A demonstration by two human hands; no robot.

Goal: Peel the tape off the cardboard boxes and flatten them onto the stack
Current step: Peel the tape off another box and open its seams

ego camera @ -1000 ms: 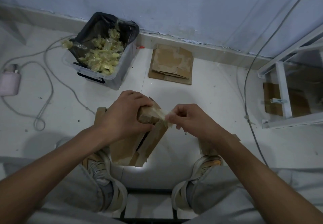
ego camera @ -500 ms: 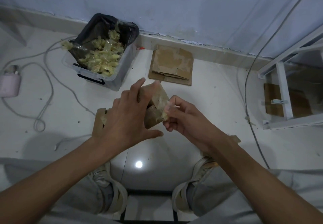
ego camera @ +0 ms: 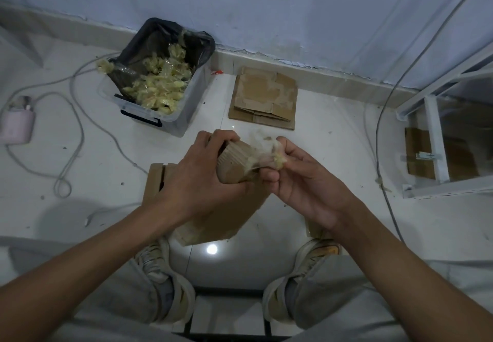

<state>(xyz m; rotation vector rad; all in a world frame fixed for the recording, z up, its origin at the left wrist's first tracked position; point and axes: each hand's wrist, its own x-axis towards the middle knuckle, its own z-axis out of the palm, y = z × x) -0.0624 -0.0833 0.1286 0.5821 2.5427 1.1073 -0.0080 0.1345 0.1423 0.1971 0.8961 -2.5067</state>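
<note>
Above the floor, our left hand [ego camera: 197, 179] grips a light, bendy cardboard box [ego camera: 234, 165] while our right hand [ego camera: 298, 179] pinches its clingy tape [ego camera: 262, 152]; we judge the tape's balled end the best hold

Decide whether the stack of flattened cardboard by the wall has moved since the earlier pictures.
No. The stack lies in the same place beside the bin, against the skirting.
</note>
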